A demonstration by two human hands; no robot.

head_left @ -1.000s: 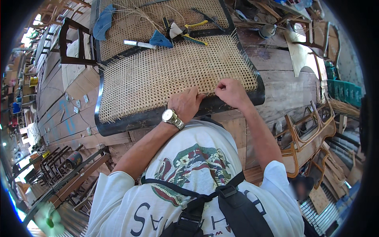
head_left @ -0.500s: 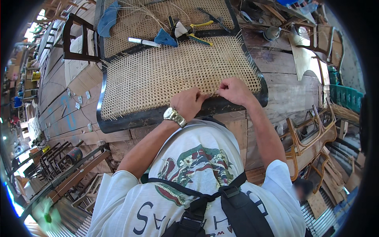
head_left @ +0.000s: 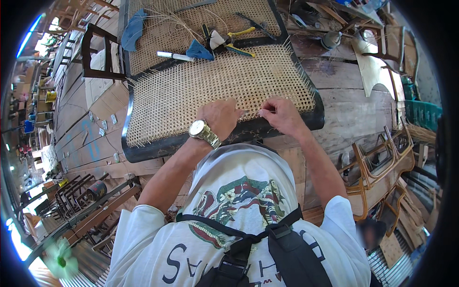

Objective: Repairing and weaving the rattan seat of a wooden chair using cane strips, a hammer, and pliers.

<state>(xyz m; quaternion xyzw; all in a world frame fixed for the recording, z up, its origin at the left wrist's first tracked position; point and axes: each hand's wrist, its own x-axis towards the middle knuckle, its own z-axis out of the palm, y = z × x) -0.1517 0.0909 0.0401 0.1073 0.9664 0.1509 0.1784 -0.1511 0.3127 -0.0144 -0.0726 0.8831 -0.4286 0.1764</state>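
— What are the hands doing?

— Both rest on the near edge of a woven cane panel [head_left: 210,91], right where the weave meets its dark frame [head_left: 158,149]. The left hand [head_left: 221,117] lies knuckles up on the cane, fingers curled down, a metal watch [head_left: 204,134] on the wrist. The right hand [head_left: 281,115] sits just beside it, thumb and fingertips pinched together on what looks like a thin cane strand; it is too fine to make out clearly.

— Do the hands touch?

— No, there is a small gap between them, though they are close.

— Is the left hand gripping anything?

— I cannot tell; its fingers hide whatever is under them.

— What lies beyond the hands?

— At the far edge of the panel, a white marker [head_left: 175,56] to the left, a blue cloth [head_left: 199,49] beside it, and pliers with yellow handles [head_left: 236,40] straight ahead. A second blue cloth [head_left: 132,29] lies further left on another cane panel [head_left: 162,28] behind, with loose cane strands [head_left: 167,21] spread over it.

— And what carries it all?

— A desk [head_left: 349,95] of worn wooden planks, bare to the right of the right hand. Further right, curved wooden chair frames [head_left: 382,162] are stacked. To the left of the left hand stands a dark chair [head_left: 98,52].
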